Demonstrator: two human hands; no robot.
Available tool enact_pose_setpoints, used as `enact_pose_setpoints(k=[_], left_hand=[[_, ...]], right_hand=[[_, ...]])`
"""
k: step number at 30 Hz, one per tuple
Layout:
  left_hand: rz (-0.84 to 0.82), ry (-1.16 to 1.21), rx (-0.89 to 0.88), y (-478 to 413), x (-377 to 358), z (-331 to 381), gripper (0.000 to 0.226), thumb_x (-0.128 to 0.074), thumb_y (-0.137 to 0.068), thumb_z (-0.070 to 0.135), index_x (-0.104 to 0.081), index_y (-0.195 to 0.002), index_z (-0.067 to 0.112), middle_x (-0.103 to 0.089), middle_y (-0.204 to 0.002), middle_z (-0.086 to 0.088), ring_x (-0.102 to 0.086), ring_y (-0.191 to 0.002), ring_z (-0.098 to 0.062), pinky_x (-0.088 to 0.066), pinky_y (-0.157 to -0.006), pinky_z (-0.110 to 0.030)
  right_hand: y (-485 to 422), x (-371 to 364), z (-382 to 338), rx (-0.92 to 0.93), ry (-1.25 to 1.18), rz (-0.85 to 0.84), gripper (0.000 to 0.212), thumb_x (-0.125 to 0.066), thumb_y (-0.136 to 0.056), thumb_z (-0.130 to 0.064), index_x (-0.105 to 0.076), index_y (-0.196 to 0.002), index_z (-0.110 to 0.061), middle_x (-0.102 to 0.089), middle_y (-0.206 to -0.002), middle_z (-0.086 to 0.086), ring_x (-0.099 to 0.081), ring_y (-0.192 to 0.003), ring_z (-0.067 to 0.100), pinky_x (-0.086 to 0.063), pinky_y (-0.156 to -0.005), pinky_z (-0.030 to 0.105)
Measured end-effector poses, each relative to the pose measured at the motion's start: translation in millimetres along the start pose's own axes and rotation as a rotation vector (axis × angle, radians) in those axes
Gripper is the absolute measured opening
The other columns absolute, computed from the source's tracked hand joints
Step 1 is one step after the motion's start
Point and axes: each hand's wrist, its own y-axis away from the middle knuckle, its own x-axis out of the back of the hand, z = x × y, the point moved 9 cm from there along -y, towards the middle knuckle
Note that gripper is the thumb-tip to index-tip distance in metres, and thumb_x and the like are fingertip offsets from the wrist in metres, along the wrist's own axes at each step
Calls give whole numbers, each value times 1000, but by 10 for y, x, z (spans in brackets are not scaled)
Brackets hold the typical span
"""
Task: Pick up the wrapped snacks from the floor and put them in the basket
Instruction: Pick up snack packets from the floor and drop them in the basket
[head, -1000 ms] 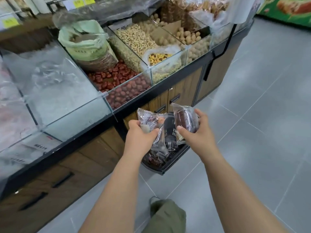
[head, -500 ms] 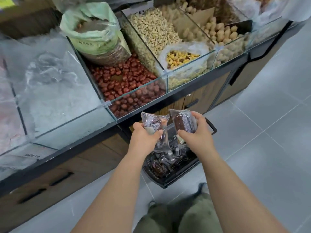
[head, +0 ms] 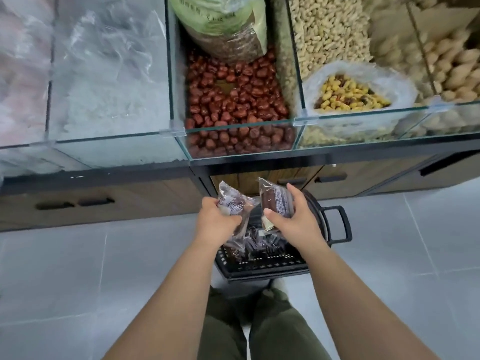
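Note:
A black plastic basket (head: 262, 267) stands on the grey tile floor in front of the counter, with several wrapped snacks (head: 255, 242) inside it. My left hand (head: 217, 224) grips a clear-wrapped dark snack (head: 231, 200) above the basket's left side. My right hand (head: 294, 220) holds another wrapped snack (head: 275, 201), brown with a printed label, above the basket's middle. Both packets stick up past my fingers. My arms hide part of the basket.
A glass-fronted bulk counter (head: 233, 141) runs across the top, with red dates (head: 233, 100), peanuts (head: 330, 35) and a bag of mixed nuts (head: 350, 96). Wooden drawers (head: 104, 203) sit below it. The basket handle (head: 337, 224) juts right. My legs (head: 254, 326) are below.
The view swung to face the counter squarely and looks more steeply down. Both hands kept their snacks and stayed over the basket, which now shows its right handle.

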Motion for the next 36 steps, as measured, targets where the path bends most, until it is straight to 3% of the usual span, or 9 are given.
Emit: enact_pose_setpoints(k=[3,6,11,15,20,23,28,32,36], left_hand=[[12,88,114,-153,-204,-319,47,-74,-79,15,-40,-112,13,-52,-87,3,-52,-76,-14,-41,-72,-29],[38,118,180,-347,-410,-643,47,-76,-77,18,-43,-111,11,-57,-96,-3,-54,-88,-21,-46,-78,-32],[13,87,248,-717,-815,-1194,53,-70,-84,22,-39,-124,6,-57,-99,-6,-55,-91,-23,-43,-79,-29],[-24,10,342,-1027,-1166,-1738,55,-67,-86,26,-36,-128,6,-59,-119,-13,-57,-109,-30,-45,-90,-33],[-108,-179,316,-1427,-1660,-2281,54,-58,-89,37,-45,-128,3,-52,-128,-12,-52,-115,-29,-42,-91,-31],[-93,-128,323,-1597,-1821,-2495,61,-61,-88,32,-35,-135,1,-49,-130,-19,-49,-119,-34,-39,-94,-34],[-115,-139,373,-1848,-2024,-2762,54,-60,-90,31,-33,-128,5,-54,-107,-9,-58,-102,-31,-42,-75,-31],[-116,-163,369,-2010,-2141,-2880,47,-55,-92,34,-35,-124,5,-59,-115,-12,-59,-99,-31,-44,-74,-32],[-131,-52,346,-2076,-2188,-2842,41,-51,-92,25,-37,-128,9,-62,-106,-12,-61,-87,-27,-44,-68,-29]], right_hand=[[-157,-131,240,-6,63,-92,78,-74,-80,-31,-30,-145,-33,-49,-129,-14,-51,-116,6,-43,-103,32],[-308,-310,601,-36,106,-147,78,-76,-77,-32,-33,-142,-34,-50,-133,-7,-52,-119,10,-43,-104,36],[-516,-678,1343,-161,99,-200,71,-72,-80,-22,-35,-140,-30,-49,-132,-10,-51,-117,7,-40,-103,26],[-637,-1024,2019,-282,102,-194,59,-71,-78,-13,-43,-124,-37,-60,-113,-10,-61,-101,8,-47,-85,19],[-793,-1379,2773,-371,151,-156,68,-76,-76,-25,-37,-131,-33,-58,-123,-2,-58,-112,18,-44,-93,27],[-890,-1520,3072,-383,160,-110,81,-78,-72,-31,-31,-137,-34,-55,-128,2,-55,-118,23,-43,-102,35],[-1091,-1706,3322,-389,275,-137,79,-77,-71,-34,-26,-132,-36,-53,-125,-2,-56,-111,24,-45,-96,34],[-1259,-1807,3478,-447,283,-126,85,-70,-76,-42,-19,-142,-30,-47,-135,5,-54,-117,30,-45,-97,38],[-1354,-1852,3504,-446,328,-139,66,-60,-85,-27,-21,-138,-30,-53,-129,1,-56,-111,27,-44,-83,33]])
